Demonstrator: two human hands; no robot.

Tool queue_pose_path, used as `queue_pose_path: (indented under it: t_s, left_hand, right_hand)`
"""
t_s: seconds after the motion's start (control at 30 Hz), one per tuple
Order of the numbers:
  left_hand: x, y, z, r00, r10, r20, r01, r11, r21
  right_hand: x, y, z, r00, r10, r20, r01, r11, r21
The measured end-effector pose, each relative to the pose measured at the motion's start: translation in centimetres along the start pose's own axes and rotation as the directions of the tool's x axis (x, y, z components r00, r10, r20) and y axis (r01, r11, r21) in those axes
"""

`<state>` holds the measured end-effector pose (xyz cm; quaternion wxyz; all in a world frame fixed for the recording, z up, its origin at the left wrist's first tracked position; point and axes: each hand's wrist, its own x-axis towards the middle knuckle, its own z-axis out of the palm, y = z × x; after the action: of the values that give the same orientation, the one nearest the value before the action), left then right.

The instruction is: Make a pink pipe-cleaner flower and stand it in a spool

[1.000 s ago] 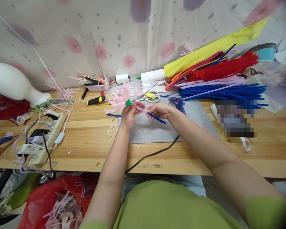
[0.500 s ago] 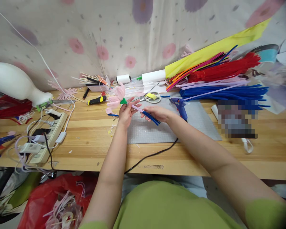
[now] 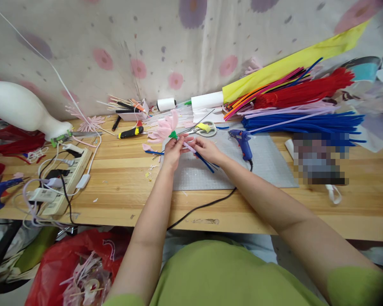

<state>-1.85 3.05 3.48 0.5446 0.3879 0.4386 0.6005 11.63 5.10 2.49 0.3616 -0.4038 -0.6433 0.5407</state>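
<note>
A pink flower (image 3: 166,127) with a green base and a stem of blue pipe cleaners (image 3: 205,161), partly wrapped in light purple, is held above the grey cutting mat (image 3: 198,180). My left hand (image 3: 175,152) is closed on the stem just below the green base. Further down, my right hand (image 3: 207,151) pinches the stem where the purple wrap meets the blue. Loose blue ends stick out past my right fingers. A small pink petal (image 3: 147,147) on a blue stem lies left of the mat.
Scissors (image 3: 210,128) and a blue glue gun (image 3: 242,142) lie behind and right of my hands. Blue pipe cleaners (image 3: 303,122) are piled at the back right. A yellow-black cutter (image 3: 130,132) and a power strip (image 3: 68,180) are on the left.
My right hand has moved up the stem, closer to my left hand. The flower has turned a little, and the blue stem ends now spread apart.
</note>
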Motion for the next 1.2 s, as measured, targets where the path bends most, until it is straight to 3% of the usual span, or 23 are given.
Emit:
queue_pose_path:
  t_s: [0.17, 0.27, 0.43, 0.53, 0.6, 0.7, 0.77, 0.8, 0.87, 0.93, 1.07, 1.2]
  left_hand:
    - [0.2, -0.4, 0.0, 0.98, 0.061, -0.192, -0.071, 0.996, -0.046]
    - [0.3, -0.6, -0.3, 0.954, 0.054, -0.296, -0.079, 0.994, -0.073]
    - [0.4, -0.9, 0.1, 0.901, 0.034, -0.432, -0.057, 0.998, -0.039]
    - [0.6, -0.7, 0.6, 0.88, 0.037, -0.474, -0.044, 0.999, -0.003]
    - [0.6, -0.6, 0.9, 0.896, 0.024, -0.444, -0.024, 1.0, 0.007]
    - [0.3, -1.0, 1.1, 0.95, -0.009, -0.311, 0.007, 1.0, -0.006]
    - [0.0, -1.7, 1.1, 0.983, -0.027, -0.183, 0.021, 0.999, -0.033]
    - [-0.1, -2.2, 1.2, 0.993, -0.039, -0.109, 0.034, 0.998, -0.049]
    - [-0.2, -3.2, 1.3, 0.999, -0.043, 0.005, 0.044, 0.995, -0.089]
    - [-0.1, -4.0, 1.4, 0.999, -0.022, 0.043, 0.027, 0.992, -0.125]
    - [0.5, -4.6, 1.4, 1.0, 0.011, 0.025, -0.009, 0.995, -0.095]
    - [1.0, -4.7, 1.1, 1.0, 0.021, -0.023, -0.023, 0.997, -0.072]
  right_hand:
    - [0.1, 0.5, -0.5, 0.998, 0.05, 0.033, -0.049, 0.998, -0.027]
    - [-0.2, 0.9, -0.6, 0.998, -0.017, 0.065, 0.03, 0.98, -0.196]
    - [-1.0, 1.7, -0.1, 0.983, -0.18, 0.04, 0.16, 0.722, -0.673]
    - [-1.3, 2.0, 0.3, 0.98, -0.194, 0.036, 0.153, 0.631, -0.76]
    - [-1.2, 2.0, 0.3, 0.981, -0.192, 0.01, 0.135, 0.651, -0.747]
    - [-0.8, 2.0, 0.0, 0.985, -0.172, 0.005, 0.148, 0.831, -0.536]
    - [-0.5, 2.1, -0.3, 0.996, -0.075, 0.053, 0.084, 0.974, -0.209]
    - [-0.4, 2.2, -0.6, 0.994, 0.0, 0.108, 0.003, 1.0, -0.023]
    - [-0.4, 2.4, -1.2, 0.958, 0.13, 0.256, -0.2, 0.942, 0.27]
    - [-0.5, 2.6, -1.7, 0.909, 0.177, 0.377, -0.338, 0.842, 0.42]
    - [-0.7, 2.7, -2.2, 0.89, 0.182, 0.418, -0.405, 0.737, 0.541]
    - [-0.4, 2.6, -1.6, 0.877, 0.192, 0.44, -0.436, 0.703, 0.562]
